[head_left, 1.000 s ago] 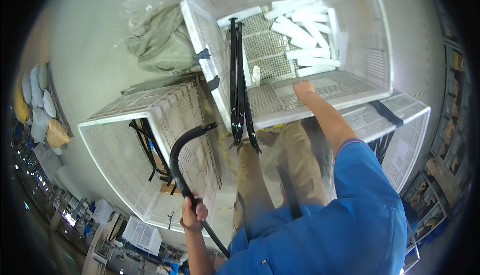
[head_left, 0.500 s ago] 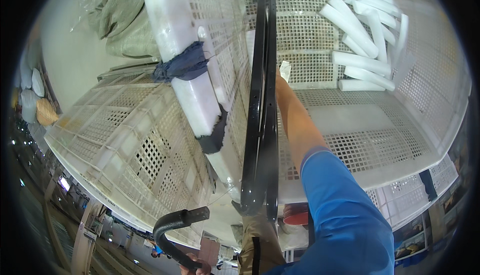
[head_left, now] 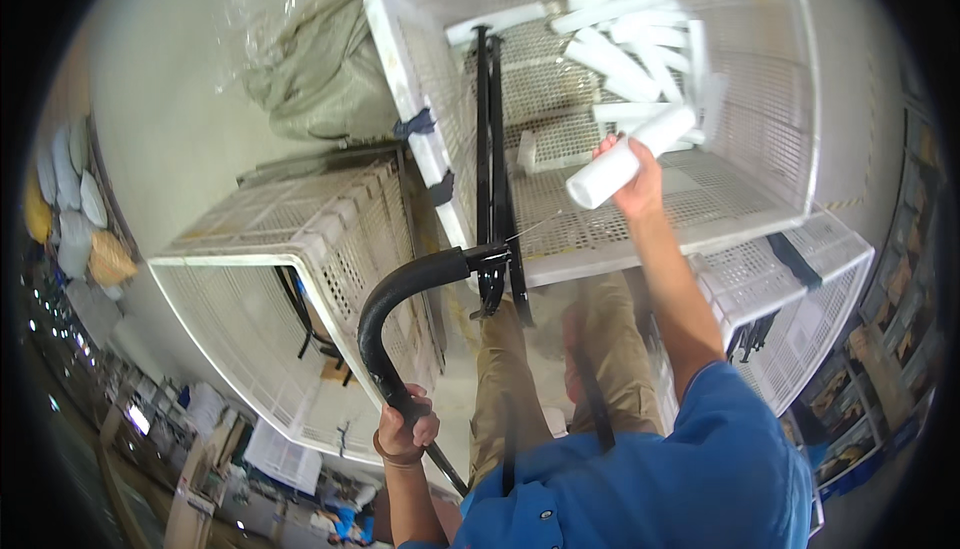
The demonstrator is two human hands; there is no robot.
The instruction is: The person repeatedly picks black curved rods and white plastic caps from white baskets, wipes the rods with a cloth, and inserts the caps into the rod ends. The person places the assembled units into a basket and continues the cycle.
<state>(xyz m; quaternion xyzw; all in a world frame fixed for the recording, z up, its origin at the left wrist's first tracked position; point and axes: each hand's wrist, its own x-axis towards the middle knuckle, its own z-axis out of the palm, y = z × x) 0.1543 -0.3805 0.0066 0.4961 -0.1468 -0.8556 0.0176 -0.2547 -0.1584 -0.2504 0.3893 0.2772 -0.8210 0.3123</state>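
My left hand [head_left: 406, 431], low and left of centre, is wrapped round the lower part of a curved black padded metal tube [head_left: 375, 324]. The tube's bare upper end lies close to the lower ends of long black metal bars [head_left: 486, 159]; whether they touch I cannot tell. My right hand [head_left: 643, 184] grips a white foam roll [head_left: 610, 171] from below and the side, holding it up over a white mesh crate [head_left: 790, 164]. Inside the crate lie several similar foam pieces [head_left: 660, 59], heaped at the far right, while the black bars lean along its left side.
Dark cloth strips [head_left: 415, 125] are tied on the crate's left rim. A second crate [head_left: 290, 209] lies on its side at the left, with another crate [head_left: 790, 259] at the right. Grey-green sacking [head_left: 330, 79] lies on the floor at the far left.
My right hand has come up out of the crate with a foam roll. The curved tube in my left hand has risen toward the black bars. The view has pulled back.
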